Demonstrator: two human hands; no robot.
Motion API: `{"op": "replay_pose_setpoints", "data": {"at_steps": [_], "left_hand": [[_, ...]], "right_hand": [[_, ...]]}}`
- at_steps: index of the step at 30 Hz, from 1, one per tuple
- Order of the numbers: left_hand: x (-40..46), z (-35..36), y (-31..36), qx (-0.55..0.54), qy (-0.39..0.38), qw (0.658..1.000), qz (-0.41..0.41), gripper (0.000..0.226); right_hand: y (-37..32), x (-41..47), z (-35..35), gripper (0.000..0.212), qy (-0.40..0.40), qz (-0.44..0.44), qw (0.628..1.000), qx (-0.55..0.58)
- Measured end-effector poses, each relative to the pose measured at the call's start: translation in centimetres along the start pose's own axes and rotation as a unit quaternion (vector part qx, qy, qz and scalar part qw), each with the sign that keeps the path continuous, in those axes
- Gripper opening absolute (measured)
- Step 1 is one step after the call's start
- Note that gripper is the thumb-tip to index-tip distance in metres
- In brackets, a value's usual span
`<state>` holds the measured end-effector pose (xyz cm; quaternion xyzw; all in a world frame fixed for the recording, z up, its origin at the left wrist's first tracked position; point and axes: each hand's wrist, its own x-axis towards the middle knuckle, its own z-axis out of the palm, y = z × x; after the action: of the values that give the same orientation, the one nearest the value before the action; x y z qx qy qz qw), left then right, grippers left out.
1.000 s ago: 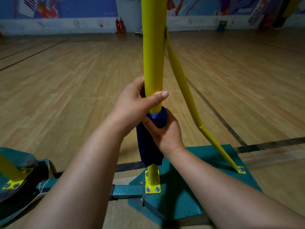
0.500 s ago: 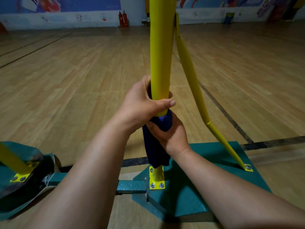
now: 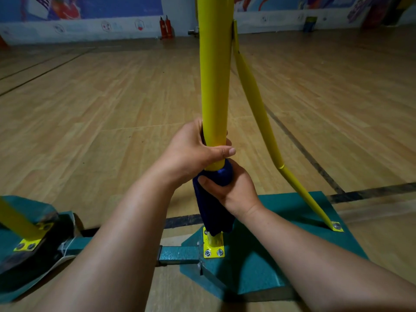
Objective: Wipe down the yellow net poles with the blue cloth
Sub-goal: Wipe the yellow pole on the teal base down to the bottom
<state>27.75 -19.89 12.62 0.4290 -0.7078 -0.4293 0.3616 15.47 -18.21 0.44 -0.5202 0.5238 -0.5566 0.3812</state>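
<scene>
1. The wooden floor (image 3: 112, 113) fills most of the frame, crossed by dark court lines; a painted wall (image 3: 90, 16) runs along the top edge.
2. The yellow pole (image 3: 215, 86) stands upright at centre, bolted by a yellow foot plate to a green base (image 3: 258, 262) at lower centre.
3. A slanted yellow brace (image 3: 256, 104) runs from the pole's upper right down to the base's far right corner.
4. A second green base (image 3: 24, 262) with another yellow pole (image 3: 13, 219) sits at lower left, joined by a green bar.
5. The left hand (image 3: 191, 154) is curled around the bare pole at mid-frame, thumb across the front.
6. The right hand (image 3: 234, 190), just below and touching it, clenches the blue cloth (image 3: 211, 208) around the pole; the cloth's tail hangs down to the foot plate.
7. Two red fire extinguishers (image 3: 165, 27) stand by the wall at top centre.
</scene>
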Motion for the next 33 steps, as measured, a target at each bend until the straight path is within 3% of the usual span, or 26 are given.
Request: {"op": "replay_pose_setpoints", "data": {"at_steps": [6, 12, 27, 33], "left_hand": [[0.2, -0.5, 0.3, 0.035, 0.001, 0.999, 0.013, 0.046], [0.5, -0.6, -0.5, -0.006, -0.027, 1.000, 0.005, 0.042], [0.6, -0.5, -1.6, -0.008, -0.069, 0.998, -0.010, 0.044], [0.9, -0.8, -1.8, 0.005, -0.068, 0.998, 0.005, 0.041]], "right_hand": [[-2.2, 1.1, -0.6, 0.053, 0.003, -0.035, 0.999, 0.013], [-0.9, 0.5, -0.3, 0.051, 0.007, -0.042, 0.999, -0.006], [3.4, -1.6, 0.6, 0.054, 0.016, 0.043, 0.998, -0.039], [0.7, -0.7, 0.5, 0.051, 0.021, -0.009, 1.000, -0.007]]}}
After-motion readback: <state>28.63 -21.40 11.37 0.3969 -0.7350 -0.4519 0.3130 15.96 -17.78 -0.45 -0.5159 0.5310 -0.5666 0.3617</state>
